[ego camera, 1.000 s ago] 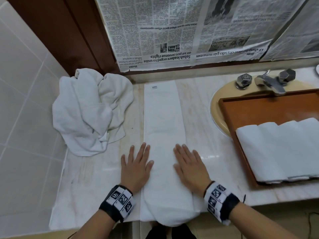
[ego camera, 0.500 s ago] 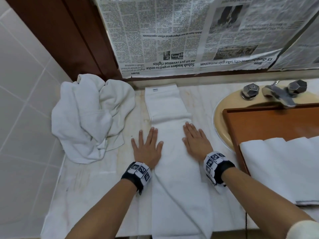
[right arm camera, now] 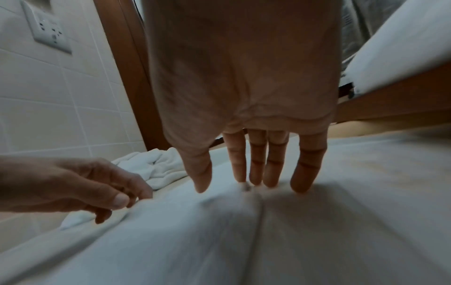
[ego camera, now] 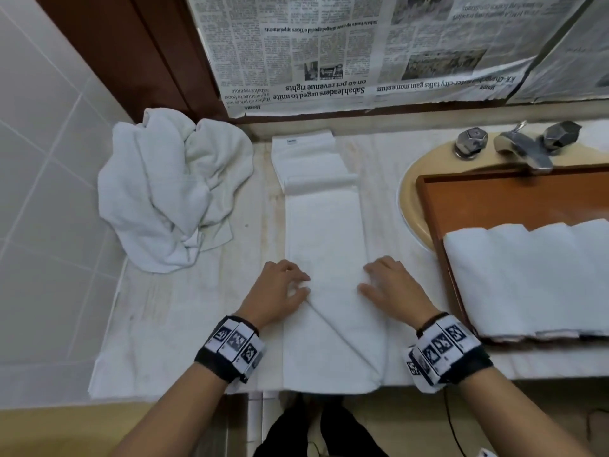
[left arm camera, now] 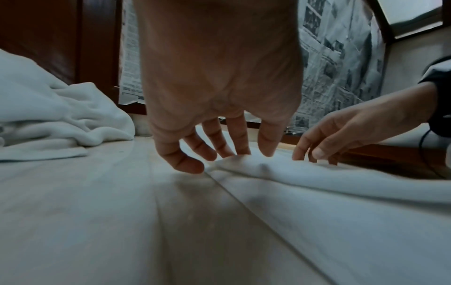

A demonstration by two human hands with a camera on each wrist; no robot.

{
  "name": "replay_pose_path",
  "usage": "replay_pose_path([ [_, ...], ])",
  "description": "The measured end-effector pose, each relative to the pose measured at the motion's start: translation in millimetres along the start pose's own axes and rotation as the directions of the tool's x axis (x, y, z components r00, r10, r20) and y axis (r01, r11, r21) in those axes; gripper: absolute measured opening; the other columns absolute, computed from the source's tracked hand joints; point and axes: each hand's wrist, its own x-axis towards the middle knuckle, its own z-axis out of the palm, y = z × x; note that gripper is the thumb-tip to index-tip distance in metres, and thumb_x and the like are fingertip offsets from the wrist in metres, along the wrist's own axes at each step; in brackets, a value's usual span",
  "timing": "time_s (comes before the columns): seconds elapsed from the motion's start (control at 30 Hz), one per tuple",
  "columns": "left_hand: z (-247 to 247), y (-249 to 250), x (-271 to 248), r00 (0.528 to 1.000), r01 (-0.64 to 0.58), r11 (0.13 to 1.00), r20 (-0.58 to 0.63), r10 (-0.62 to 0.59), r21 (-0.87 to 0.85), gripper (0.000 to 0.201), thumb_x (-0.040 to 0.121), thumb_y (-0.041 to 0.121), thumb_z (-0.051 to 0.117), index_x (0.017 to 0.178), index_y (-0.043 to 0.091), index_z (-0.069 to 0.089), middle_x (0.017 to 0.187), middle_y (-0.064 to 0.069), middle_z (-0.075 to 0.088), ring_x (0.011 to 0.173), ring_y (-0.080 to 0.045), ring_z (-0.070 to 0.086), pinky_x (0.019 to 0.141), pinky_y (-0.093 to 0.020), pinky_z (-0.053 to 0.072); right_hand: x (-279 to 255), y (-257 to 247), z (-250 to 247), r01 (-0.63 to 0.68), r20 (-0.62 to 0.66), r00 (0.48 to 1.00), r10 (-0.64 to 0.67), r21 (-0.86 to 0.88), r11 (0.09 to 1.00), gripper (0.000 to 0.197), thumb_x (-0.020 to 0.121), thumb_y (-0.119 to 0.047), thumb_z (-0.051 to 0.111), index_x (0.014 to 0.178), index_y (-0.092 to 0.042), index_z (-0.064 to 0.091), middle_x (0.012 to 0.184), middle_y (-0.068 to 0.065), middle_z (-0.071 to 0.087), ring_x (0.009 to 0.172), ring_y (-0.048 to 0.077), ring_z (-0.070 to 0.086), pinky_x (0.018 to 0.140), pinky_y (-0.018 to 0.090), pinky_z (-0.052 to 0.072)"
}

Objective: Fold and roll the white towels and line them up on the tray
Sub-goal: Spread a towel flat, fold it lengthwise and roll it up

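A long white towel (ego camera: pixel 323 232), folded into a narrow strip, lies on the counter (ego camera: pixel 184 324) and runs away from me. Its near end has a diagonal fold. My left hand (ego camera: pixel 290 285) sits at the strip's left edge with curled fingers and pinches a small ridge of cloth (left arm camera: pixel 234 160). My right hand (ego camera: pixel 375 282) is at the right edge, with its fingertips (right arm camera: pixel 251 179) pressing down on the towel and the thumb apart. The wooden tray (ego camera: pixel 494 199) at the right holds several rolled white towels (ego camera: pixel 527 278) side by side.
A heap of unfolded white towels (ego camera: pixel 171 189) lies at the back left against the tiled wall. The tray rests over the beige sink (ego camera: pixel 408 199), below the faucet (ego camera: pixel 524 150). Newspaper (ego camera: pixel 329 54) covers the mirror behind.
Both hands have come back from the middle of the strip toward its near end. Their fingers went from flat to curled or arched. A cross ridge stays in the towel's far part.
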Motion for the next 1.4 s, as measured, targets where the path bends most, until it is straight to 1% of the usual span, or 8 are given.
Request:
replay_pose_path([
  [0.23,14.0,-3.3,-16.0,0.998,-0.011,0.999,-0.065,0.008,-0.051,0.015,0.092,0.019,0.066,0.103,0.018,0.075,0.106,0.001,0.064,0.100,-0.020,0.056,0.092,-0.030,0.043,-51.1,6.6,21.2,-0.090,-0.027,0.995,0.093,0.078,0.993,0.011,0.088,-0.024,0.064,0.097,-0.019,0.059,0.101,-0.005,0.052,0.105,0.020,0.050,0.082,0.029,0.040],
  [0.4,17.8,-6.9,-30.7,0.992,-0.031,0.989,-0.126,0.013,-0.146,0.013,0.091,0.014,0.067,0.102,0.013,0.076,0.104,-0.003,0.067,0.093,-0.016,0.062,0.087,-0.020,0.043,-66.3,-16.2,37.9,-0.151,-0.025,0.988,0.155,0.109,0.983,0.040,0.085,-0.031,0.070,0.118,-0.020,0.051,0.106,-0.004,0.052,0.100,0.016,0.049,0.085,0.034,0.045],
  [0.53,18.0,-11.2,-35.7,0.985,-0.046,0.982,-0.169,0.014,-0.185,0.012,0.090,0.014,0.069,0.100,0.014,0.076,0.103,-0.002,0.067,0.091,-0.016,0.063,0.085,-0.019,0.044,-76.2,-33.4,41.7,-0.246,-0.107,0.958,0.264,0.159,0.956,0.018,0.084,-0.027,0.068,0.094,-0.018,0.056,0.087,-0.005,0.054,0.083,0.019,0.054,0.069,0.030,0.042],
  [0.7,14.0,-15.2,-41.4,0.984,-0.067,0.970,-0.174,0.027,-0.232,0.012,0.087,0.008,0.069,0.095,0.013,0.075,0.112,-0.003,0.067,0.101,-0.018,0.064,0.093,-0.027,0.049,-103.6,-81.0,46.1,-0.057,-0.211,0.973,0.095,0.178,0.982,0.016,0.086,-0.020,0.065,0.095,-0.015,0.054,0.091,-0.001,0.053,0.083,0.018,0.050,0.068,0.029,0.034],
  [1.03,15.0,-32.7,-54.5,0.989,-0.083,0.989,-0.129,0.067,-0.121,0.021,0.092,0.002,0.062,0.106,0.008,0.076,0.127,-0.006,0.059,0.108,-0.018,0.063,0.097,-0.016,0.042,-131.8,-135.4,124.2,0.094,0.062,0.994,-0.091,-0.049,0.994,0.021,0.097,-0.027,0.051,0.116,-0.019,0.052,0.108,-0.001,0.056,0.093,0.019,0.056,0.078,0.031,0.045],
  [1.23,20.4,-28.4,-67.8,0.993,-0.045,0.991,-0.115,0.031,-0.122,0.030,0.093,0.006,0.057,0.120,0.008,0.070,0.133,-0.005,0.054,0.113,-0.020,0.060,0.103,-0.026,0.044,-134.6,-127.2,124.2,0.150,0.161,0.970,-0.184,0.200,0.968,0.024,0.093,-0.026,0.060,0.115,-0.016,0.064,0.105,-0.001,0.063,0.089,0.009,0.056,0.085,0.023,0.048],
  [1.33,22.0,-28.6,-80.1,0.995,-0.041,0.997,-0.095,0.034,-0.070,0.037,0.094,0.017,0.061,0.130,0.008,0.062,0.133,-0.006,0.053,0.119,-0.021,0.054,0.106,-0.027,0.038,-129.0,-113.6,112.7,0.131,0.059,0.986,-0.154,0.290,0.948,0.024,0.094,-0.022,0.058,0.115,-0.015,0.067,0.108,-0.002,0.066,0.095,0.009,0.059,0.087,0.015,0.045],
  [1.4,25.6,-30.1,-90.5,0.997,-0.021,0.998,-0.072,0.018,-0.052,0.041,0.095,0.021,0.061,0.135,0.012,0.058,0.132,-0.006,0.052,0.118,-0.022,0.051,0.104,-0.027,0.037,-120.4,-98.6,108.1,0.159,-0.119,0.983,-0.139,0.187,0.969,0.025,0.094,-0.020,0.056,0.117,-0.013,0.065,0.111,0.000,0.065,0.102,0.014,0.058,0.092,0.025,0.046],
])
